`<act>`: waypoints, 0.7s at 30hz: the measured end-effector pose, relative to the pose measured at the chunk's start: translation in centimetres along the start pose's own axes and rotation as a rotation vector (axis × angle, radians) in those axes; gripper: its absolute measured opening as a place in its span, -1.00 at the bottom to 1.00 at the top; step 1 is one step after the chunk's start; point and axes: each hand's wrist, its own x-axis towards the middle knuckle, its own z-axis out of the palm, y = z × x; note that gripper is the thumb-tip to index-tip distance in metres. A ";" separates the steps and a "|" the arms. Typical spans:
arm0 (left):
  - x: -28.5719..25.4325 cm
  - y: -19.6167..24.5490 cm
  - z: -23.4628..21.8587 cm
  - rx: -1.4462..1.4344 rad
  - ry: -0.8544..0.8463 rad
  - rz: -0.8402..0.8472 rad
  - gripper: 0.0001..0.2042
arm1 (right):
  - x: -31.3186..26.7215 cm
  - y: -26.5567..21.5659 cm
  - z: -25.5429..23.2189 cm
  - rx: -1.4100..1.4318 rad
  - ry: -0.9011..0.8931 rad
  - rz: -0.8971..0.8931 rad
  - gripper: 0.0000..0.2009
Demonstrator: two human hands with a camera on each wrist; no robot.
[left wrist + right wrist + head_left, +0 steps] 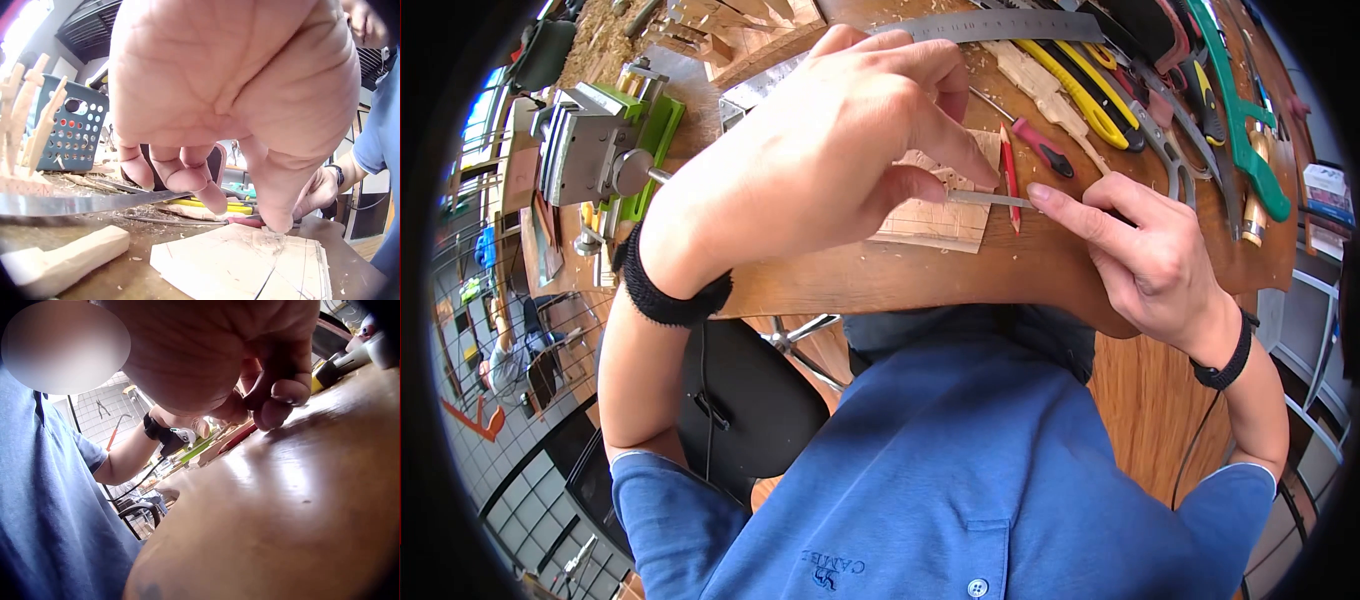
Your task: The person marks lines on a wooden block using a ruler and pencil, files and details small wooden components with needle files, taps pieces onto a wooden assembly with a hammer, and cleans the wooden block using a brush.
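My left hand (pixel 830 140) arches over a pale wooden board (pixel 935 228) marked with pencil lines. Its thumb and forefinger are at the left end of a narrow metal blade (pixel 990 198); the other fingers bend loosely above the board. My right hand (pixel 1150 250) pinches the blade's right end between thumb and forefinger, its remaining fingers curled in. The palm hides whether a handle lies inside. A red pencil (pixel 1009 165) lies beside the board, under the blade in the head view. The board (pixel 237 259) shows a dark line across it in the left wrist view.
At the left stands a metal vise (pixel 590 150) with green parts. Behind the hands lie a steel ruler (pixel 1010 27), a yellow cutter (pixel 1090 95), a red-handled tool (pixel 1042 148) and a green saw frame (pixel 1260 175). A carved wood piece (pixel 69 256) rests near the board.
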 end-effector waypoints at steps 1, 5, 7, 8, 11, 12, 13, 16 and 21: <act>0.1 0.1 -0.3 0.022 -0.022 0.004 -0.64 | 0.0 0.0 -0.1 -0.001 -0.007 0.003 -0.39; 0.9 0.2 -1.2 0.117 -0.115 0.015 -0.63 | 0.1 0.1 -0.1 -0.003 -0.023 0.004 -0.38; 0.9 -0.3 -1.8 0.137 -0.181 0.120 -0.68 | 0.1 0.2 -0.1 -0.012 -0.017 -0.004 -0.37; 1.0 -0.3 -1.9 0.135 -0.181 0.121 -0.68 | 0.0 0.3 -0.1 -0.022 -0.009 -0.012 -0.36; 1.3 0.0 -2.0 0.082 -0.224 0.060 -0.64 | 0.0 0.2 -0.5 -0.069 0.004 -0.038 -0.36; 1.3 0.3 -2.0 0.152 -0.224 0.068 -0.64 | -0.1 0.3 -0.5 -0.067 0.002 -0.040 -0.36; 1.3 0.5 -2.0 0.221 -0.223 0.077 -0.63 | -0.2 0.3 -0.6 -0.087 0.005 -0.042 -0.36; 1.3 -0.8 -1.8 0.095 -0.183 0.131 -0.65 | 0.0 0.4 -0.4 -0.145 0.035 -0.067 -0.39; 1.2 -2.1 -0.9 0.107 -0.140 0.181 -0.68 | 0.0 0.3 -0.6 -0.196 0.024 -0.133 -0.35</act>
